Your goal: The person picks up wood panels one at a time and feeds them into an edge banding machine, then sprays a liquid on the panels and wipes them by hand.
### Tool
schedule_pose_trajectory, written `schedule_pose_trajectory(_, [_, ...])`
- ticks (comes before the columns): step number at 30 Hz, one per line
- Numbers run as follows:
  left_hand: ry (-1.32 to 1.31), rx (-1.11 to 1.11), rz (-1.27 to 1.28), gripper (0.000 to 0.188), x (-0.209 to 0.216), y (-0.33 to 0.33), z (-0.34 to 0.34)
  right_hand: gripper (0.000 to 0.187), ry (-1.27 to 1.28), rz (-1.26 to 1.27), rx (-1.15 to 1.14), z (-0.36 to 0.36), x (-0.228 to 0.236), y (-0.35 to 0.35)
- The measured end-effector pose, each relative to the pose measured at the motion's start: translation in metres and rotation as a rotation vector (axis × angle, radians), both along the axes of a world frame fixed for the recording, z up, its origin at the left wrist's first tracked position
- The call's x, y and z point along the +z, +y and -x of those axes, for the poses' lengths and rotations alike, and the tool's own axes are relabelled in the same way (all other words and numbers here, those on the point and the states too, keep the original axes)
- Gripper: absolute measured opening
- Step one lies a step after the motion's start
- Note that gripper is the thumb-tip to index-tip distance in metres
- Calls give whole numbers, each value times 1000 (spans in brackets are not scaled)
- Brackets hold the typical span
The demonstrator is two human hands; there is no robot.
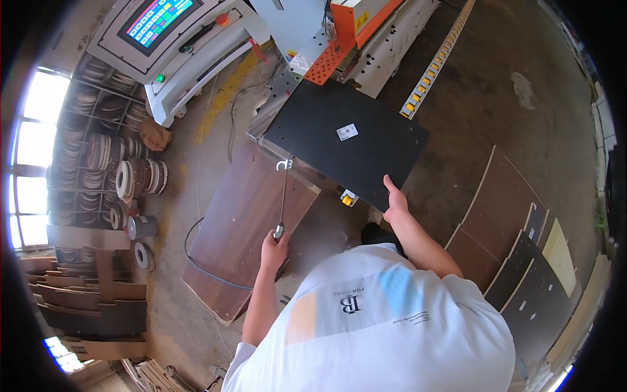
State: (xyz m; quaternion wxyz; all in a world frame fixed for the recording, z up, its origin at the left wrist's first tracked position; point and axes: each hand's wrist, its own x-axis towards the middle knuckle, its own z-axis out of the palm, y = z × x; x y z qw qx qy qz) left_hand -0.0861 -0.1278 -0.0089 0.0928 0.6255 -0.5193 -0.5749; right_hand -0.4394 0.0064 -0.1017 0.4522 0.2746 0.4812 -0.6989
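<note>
Atop the black panel (359, 153), by its corner, the right hand (396, 205) rests its thumb, other fingers hidden, closure unclear; the left hand (273, 251) encloses an air blow gun (283, 204).

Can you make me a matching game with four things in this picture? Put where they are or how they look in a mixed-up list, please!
Things:
1. Screen
2. White label
3. Long thin tool
4. Right hand

Places and looks:
A. Held in the left hand
B. Lit up with colourful blocks
C. At the near edge of the black panel, thumb on top
D. Flat on top of the black panel, away from its edges

Right pairs: 1-B, 2-D, 3-A, 4-C
</note>
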Motion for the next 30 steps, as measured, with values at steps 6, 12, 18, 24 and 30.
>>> schedule_pose_trajectory(6, [-99, -111, 25, 25, 11, 9, 21, 69, 69, 8, -56, 50, -14, -13])
schedule_pose_trajectory(12, [-309, -209, 68, 36, 16, 24, 38, 49, 68, -73, -11, 141, -10, -40])
schedule_pose_trajectory(18, [-365, -348, 147, 41, 34, 42, 51, 50, 106, -69, 8, 202, 2, -56])
schedule_pose_trajectory(24, [-533, -777, 237, 45, 54, 35, 72, 34, 455, -22, -64, 223, -28, -22])
schedule_pose_trajectory(30, [-436, -1238, 294, 52, 32, 27, 80, 35, 389, 5, -246, 112, -31, 123])
